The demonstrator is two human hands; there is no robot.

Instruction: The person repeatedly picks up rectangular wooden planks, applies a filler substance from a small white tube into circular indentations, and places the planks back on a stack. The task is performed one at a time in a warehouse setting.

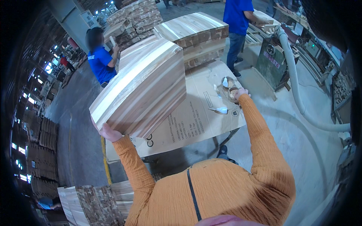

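Observation:
My left hand (110, 132) grips the near left corner of a large wooden panel (147, 86) made of light and brown glued strips. Its fingers go behind the edge and are partly hidden. The panel is tilted over the cardboard-covered table (181, 126). At the table's right side, my right hand (241, 93) is closed at a small round dish (233, 98) with brownish stuff in it; what its fingers hold is too small to make out. Near it lie a white squeeze bottle (221, 110) and another white bottle (225, 81), by a second round dish.
Stacked wooden panels (194, 28) stand at the table's back, with more piles beyond. One co-worker (101, 62) in blue is at the far left, another (237, 30) beyond the right corner. A thick grey hose (292, 75) curves beside a green machine (272, 62). Wooden blocks (94, 203) lie behind my left elbow.

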